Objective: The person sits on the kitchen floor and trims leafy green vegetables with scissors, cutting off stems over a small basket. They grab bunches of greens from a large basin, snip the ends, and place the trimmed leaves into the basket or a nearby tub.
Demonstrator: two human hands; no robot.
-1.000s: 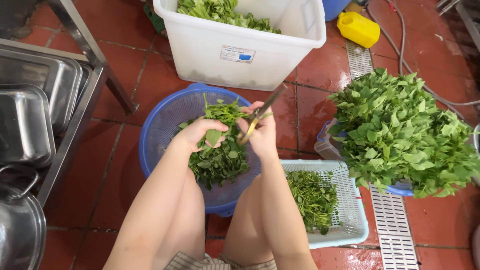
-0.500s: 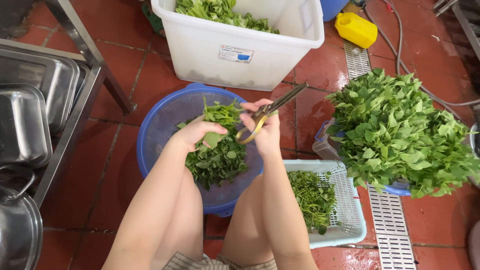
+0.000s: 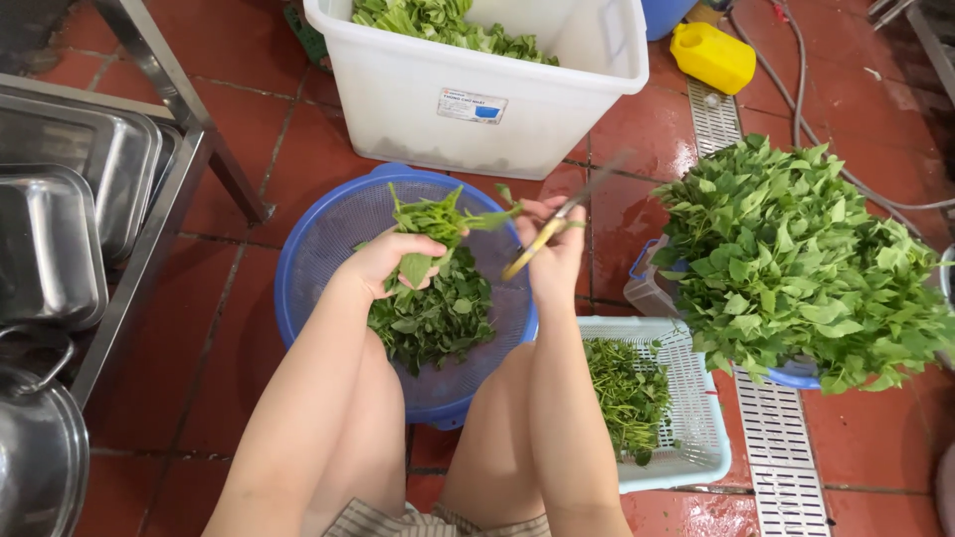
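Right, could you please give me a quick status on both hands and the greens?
Left hand shut on leafy sprig over blue colander. Right hand shut on scissors, blades by the sprig. Nothing in the way.

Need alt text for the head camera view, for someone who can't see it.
Seen from above, a person's left hand holds a leafy green sprig over a blue colander of cut leaves while the right hand holds yellow-handled scissors beside it. A white tub sits beyond.
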